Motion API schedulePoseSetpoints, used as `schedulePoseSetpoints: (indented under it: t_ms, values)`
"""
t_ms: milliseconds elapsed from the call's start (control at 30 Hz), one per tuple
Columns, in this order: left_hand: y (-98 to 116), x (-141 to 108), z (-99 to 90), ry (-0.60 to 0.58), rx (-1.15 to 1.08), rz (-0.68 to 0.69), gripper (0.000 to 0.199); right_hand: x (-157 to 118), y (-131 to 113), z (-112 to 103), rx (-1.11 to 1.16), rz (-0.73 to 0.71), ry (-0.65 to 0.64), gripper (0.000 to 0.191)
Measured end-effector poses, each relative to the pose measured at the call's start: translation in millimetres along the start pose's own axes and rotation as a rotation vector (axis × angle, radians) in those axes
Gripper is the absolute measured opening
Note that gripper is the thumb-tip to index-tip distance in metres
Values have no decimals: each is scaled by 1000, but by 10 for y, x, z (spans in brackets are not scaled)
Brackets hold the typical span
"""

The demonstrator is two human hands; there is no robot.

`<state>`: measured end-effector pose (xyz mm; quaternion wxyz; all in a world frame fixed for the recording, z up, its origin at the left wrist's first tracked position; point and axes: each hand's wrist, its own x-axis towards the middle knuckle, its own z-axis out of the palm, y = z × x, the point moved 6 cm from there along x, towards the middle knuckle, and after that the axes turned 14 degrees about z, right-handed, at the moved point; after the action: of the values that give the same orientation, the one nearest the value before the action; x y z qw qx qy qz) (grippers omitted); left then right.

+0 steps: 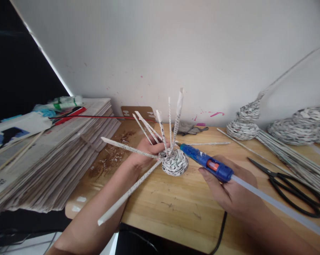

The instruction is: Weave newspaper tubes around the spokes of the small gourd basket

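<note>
A small round basket (175,163) woven from rolled newspaper sits tilted above the wooden tabletop, with several paper spokes (177,117) fanning out of its top. My left hand (147,153) is closed on its far left side, its fingers partly hidden behind the spokes. In my right hand (233,187) is a blue hot glue gun (202,158), gripped around the body. Its nozzle points left, at the base of the spokes by the basket's rim. A long translucent glue stick (276,205) runs out of the gun's back end.
Black-handled scissors (290,186) lie at the right, beside a bundle of paper rods (290,159). Woven paper pieces (243,122) stand along the wall. A tall newspaper stack (77,156) fills the left, with a red-handled tool (69,116) on top. A grey cloth (188,128) lies behind.
</note>
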<state>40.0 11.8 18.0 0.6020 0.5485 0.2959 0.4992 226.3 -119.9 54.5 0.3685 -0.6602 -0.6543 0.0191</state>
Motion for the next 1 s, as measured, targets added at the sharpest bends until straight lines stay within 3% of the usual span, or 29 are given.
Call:
schedulePoseSetpoints:
  t_ms: [600, 800, 1000]
  values:
    - [-32, 3, -37, 1, 35, 6, 32, 27, 36, -3, -41, 56, 29, 17]
    - [108, 39, -91, -89, 331, 224, 20, 49, 75, -35, 22, 61, 17, 18]
    - [354, -35, -40, -64, 569, 480, 13, 61, 112, -65, 108, 59, -9, 14]
